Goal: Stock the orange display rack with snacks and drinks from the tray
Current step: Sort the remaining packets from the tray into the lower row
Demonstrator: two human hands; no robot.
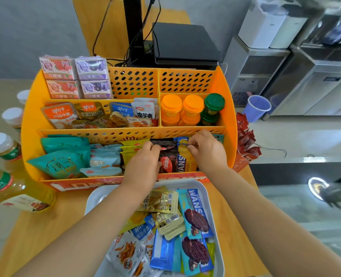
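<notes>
Reaching into the front row of the rack (32, 100), both hands work at frame centre. Left hand (143, 162) lies curled over a dark packet (166, 156); whether its fingers grip it, cannot tell. Right hand (206, 149) pinches the top edge of a blue-yellow packet (182, 156), thumb and fingers closed on it. Tray (202, 191), lower centre, holds mixed snack packets. Bottles (7, 188) stand at left, beside the rack.
</notes>
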